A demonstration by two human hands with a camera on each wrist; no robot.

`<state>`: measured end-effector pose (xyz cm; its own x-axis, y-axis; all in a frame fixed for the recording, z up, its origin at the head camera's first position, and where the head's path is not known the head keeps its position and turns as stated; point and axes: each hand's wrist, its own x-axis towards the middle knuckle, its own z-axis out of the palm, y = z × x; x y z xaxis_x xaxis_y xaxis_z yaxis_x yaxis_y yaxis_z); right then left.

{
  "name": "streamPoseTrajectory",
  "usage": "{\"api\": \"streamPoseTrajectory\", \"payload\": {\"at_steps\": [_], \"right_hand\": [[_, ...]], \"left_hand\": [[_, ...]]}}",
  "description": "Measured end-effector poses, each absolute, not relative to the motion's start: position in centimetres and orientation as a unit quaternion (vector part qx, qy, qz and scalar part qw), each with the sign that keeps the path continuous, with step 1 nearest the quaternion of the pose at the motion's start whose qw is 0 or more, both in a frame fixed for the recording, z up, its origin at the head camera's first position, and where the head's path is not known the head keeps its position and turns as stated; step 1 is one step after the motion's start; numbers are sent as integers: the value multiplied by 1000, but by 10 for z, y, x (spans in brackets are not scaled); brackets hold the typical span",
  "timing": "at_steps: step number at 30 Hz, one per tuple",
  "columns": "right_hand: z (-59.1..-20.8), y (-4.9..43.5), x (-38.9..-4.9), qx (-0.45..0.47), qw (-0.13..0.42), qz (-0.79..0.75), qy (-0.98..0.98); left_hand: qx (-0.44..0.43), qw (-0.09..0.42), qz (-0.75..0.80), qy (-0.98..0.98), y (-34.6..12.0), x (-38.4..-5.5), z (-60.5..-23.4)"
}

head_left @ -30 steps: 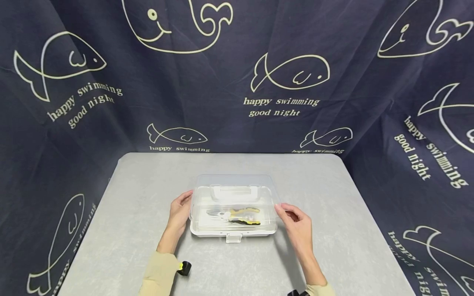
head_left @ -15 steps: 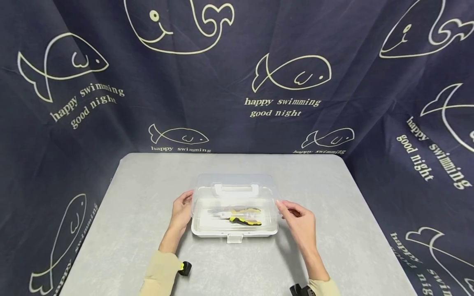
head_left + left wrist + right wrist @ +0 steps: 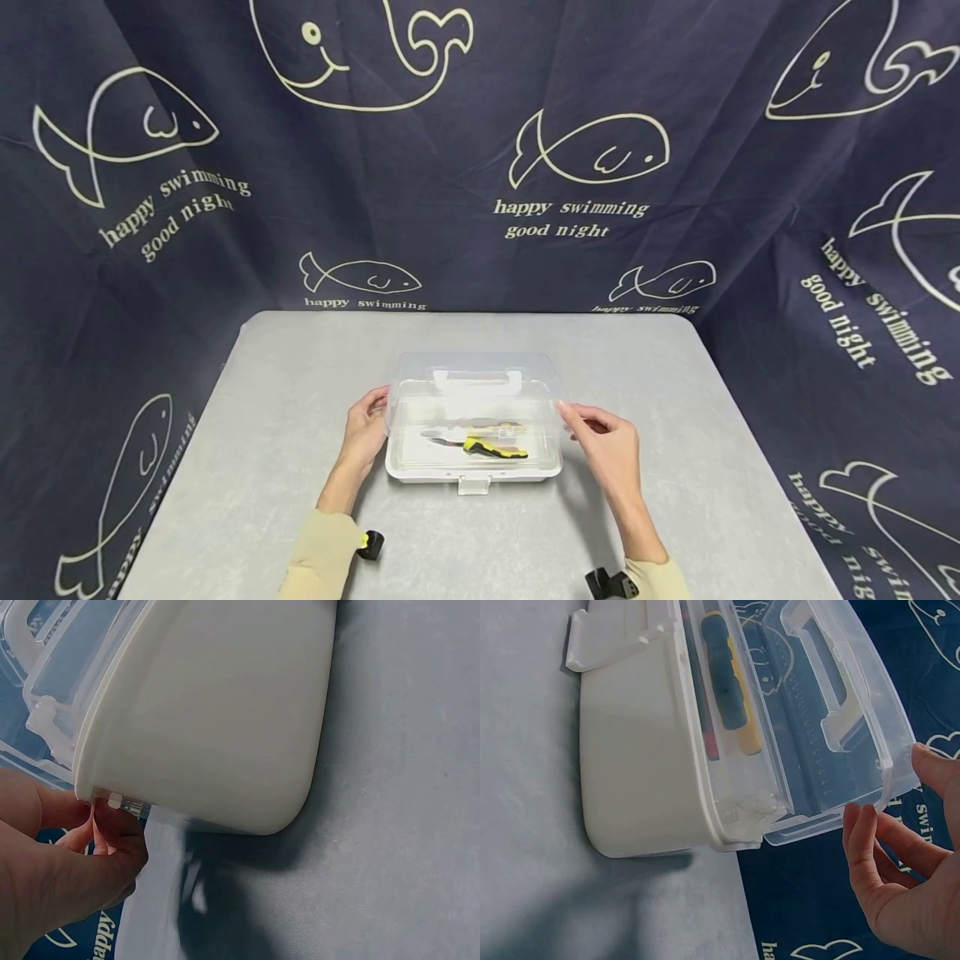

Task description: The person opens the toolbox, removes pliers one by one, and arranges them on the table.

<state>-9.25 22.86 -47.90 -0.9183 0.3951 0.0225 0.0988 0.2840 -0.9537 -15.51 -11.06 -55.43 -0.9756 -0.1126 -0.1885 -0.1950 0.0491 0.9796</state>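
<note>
A white storage box [image 3: 405, 476] with a clear hinged lid [image 3: 420, 367] sits mid-table, the lid tilted partway up. Inside, pliers [image 3: 495, 451] with yellow and black handles lie crosswise, half seen through the lid. At the box's rear left corner, my left hand [image 3: 364, 432] pinches the rim beside the hinge [image 3: 127, 804] between thumb and fingers. My right hand [image 3: 611, 450] pinches the lid's right edge, thumb on one side and fingertips on the other. A white carrying handle [image 3: 844, 724] shows on the lid.
The white front latch [image 3: 473, 485] hangs down toward the near side. A red strip [image 3: 711, 742] shows beside the pliers in the right wrist view. Grey tabletop [image 3: 300, 358] surrounds the box, and a dark blue fish-print curtain [image 3: 450, 275] hangs behind.
The lid has tilted a little further up and back, with my right hand rising along with it. More of the pliers shows below the lid's front edge. My left hand stays at the corner.
</note>
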Motion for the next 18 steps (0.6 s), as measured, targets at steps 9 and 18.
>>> {"api": "streamPoseTrajectory", "payload": {"at_steps": [9,18], "right_hand": [[-474,232,-98,-156,113,563,-804],[-468,233,-101,-166,98,538,-820]], "left_hand": [[-109,31,673,731,-111,-155,-553],[-110,34,662,741,-112,-155,-553]]}}
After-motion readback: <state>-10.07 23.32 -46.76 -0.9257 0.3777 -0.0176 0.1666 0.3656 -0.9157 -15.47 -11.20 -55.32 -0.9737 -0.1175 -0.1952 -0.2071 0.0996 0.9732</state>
